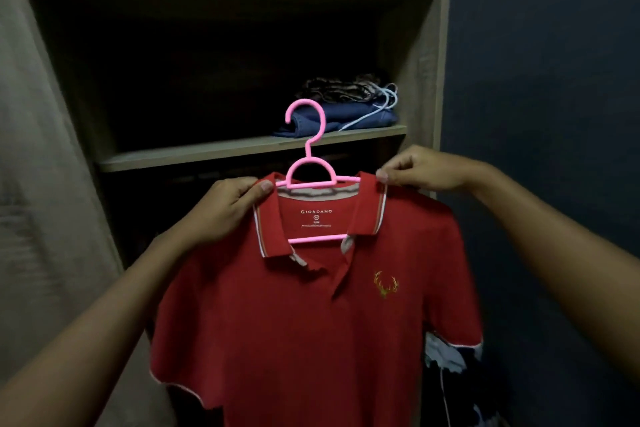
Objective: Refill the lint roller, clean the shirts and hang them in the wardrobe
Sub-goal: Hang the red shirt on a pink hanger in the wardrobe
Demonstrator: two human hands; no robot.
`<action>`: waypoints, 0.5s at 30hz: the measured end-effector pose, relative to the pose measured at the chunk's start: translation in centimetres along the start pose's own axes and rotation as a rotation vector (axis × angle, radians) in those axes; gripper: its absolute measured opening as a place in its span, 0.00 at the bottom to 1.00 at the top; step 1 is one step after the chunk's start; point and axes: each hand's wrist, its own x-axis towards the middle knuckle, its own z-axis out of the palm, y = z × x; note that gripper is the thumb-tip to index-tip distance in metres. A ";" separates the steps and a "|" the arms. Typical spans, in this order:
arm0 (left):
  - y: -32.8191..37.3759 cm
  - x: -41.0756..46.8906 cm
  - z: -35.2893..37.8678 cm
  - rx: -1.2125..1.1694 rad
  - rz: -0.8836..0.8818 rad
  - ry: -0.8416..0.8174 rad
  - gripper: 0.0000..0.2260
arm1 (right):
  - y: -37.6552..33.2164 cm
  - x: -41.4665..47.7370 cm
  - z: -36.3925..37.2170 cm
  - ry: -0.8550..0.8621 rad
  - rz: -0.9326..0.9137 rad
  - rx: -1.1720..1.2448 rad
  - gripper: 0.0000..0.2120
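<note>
A red polo shirt [294, 322] with a gold antler logo hangs on a pink plastic hanger [308, 156], held up in front of the open wardrobe [426, 45]. My left hand [228, 208] pinches the shirt's left collar and shoulder. On the other side, my right hand [426, 168] pinches the right collar edge. The hanger's hook points up, free of any rail, just below the shelf. No lint roller is in view.
A wooden shelf [207, 151] crosses the wardrobe, with folded jeans and dark clothes [349, 104] stacked at its right end. The wardrobe door [41, 184] stands open at the left. A dark wall [554, 114] fills the right. Other garments [446, 354] hang behind the shirt.
</note>
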 end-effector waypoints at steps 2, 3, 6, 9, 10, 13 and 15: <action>0.2 0.7 2.1 -0.031 -0.009 -0.008 0.28 | 0.4 -0.9 -0.5 -0.090 0.066 -0.044 0.20; 0.2 1.1 3.1 -0.045 -0.012 -0.012 0.26 | 0.6 -1.3 -0.8 -0.106 0.084 -0.072 0.18; -0.1 2.5 5.5 -0.091 -0.047 0.003 0.20 | 0.8 -2.3 -1.9 -0.064 0.067 -0.094 0.15; -0.7 4.3 7.9 -0.093 -0.091 0.088 0.16 | 1.4 -3.3 -3.3 -0.066 0.078 -0.067 0.13; -1.1 4.9 8.9 -0.073 -0.111 0.112 0.13 | 1.6 -3.6 -3.7 -0.083 0.087 -0.077 0.13; -1.9 6.2 12.4 0.000 -0.158 0.114 0.05 | 2.7 -4.2 -4.5 -0.097 0.109 -0.139 0.14; -2.4 7.5 15.0 0.058 -0.193 0.080 0.06 | 3.5 -4.7 -4.9 -0.079 0.119 -0.184 0.16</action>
